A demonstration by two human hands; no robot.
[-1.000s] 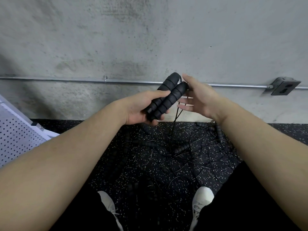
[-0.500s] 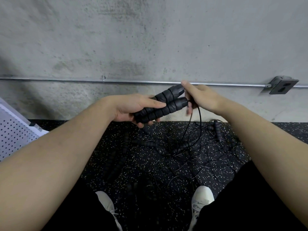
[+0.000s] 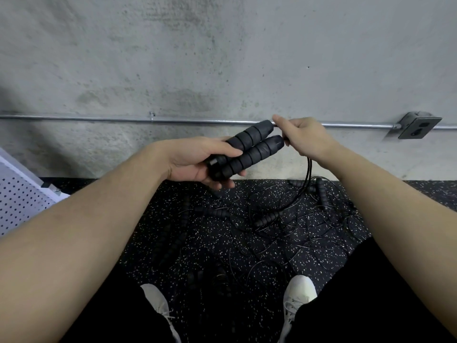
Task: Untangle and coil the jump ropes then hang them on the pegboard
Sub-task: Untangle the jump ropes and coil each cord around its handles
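Left grip (image 3: 197, 162) curled around 2 handles (image 3: 249, 149), right grip (image 3: 304, 137) pinching the cord (image 3: 308, 174).

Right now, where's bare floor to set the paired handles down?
Free: speckled floor between the pegboard and the rope pile, under the left forearm. Crowded: centre and right, tangled cords and handles from the wall's foot to the shoes.
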